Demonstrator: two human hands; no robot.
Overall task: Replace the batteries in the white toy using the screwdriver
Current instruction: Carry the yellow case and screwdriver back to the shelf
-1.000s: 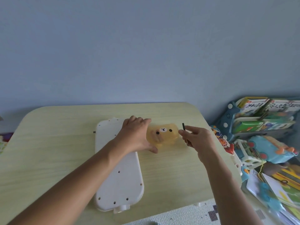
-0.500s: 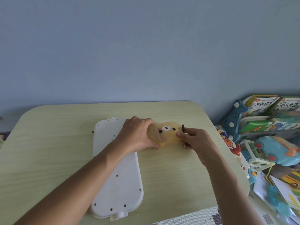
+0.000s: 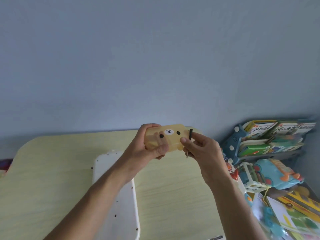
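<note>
A long white toy point(image 3: 124, 203) lies flat on the pale wooden table point(image 3: 52, 179), its underside with small screw holes facing up; my left forearm crosses over it. My left hand point(image 3: 147, 148) holds a translucent yellow box with a bear face point(image 3: 170, 137) lifted above the table. My right hand point(image 3: 202, 149) touches the box's right end with its thumb while pinching a thin black-handled screwdriver point(image 3: 190, 135), whose metal tip pokes out below the fingers.
To the right of the table stand a blue rack of picture books point(image 3: 270, 141), a teal toy point(image 3: 277, 174), a white plastic toy point(image 3: 251, 177) and loose books on the floor point(image 3: 294, 217). A plain grey-blue wall rises behind the table.
Both hands lifted the yellow bear box off the table and up toward the camera. The view tilted up. The white toy stayed on the table.
</note>
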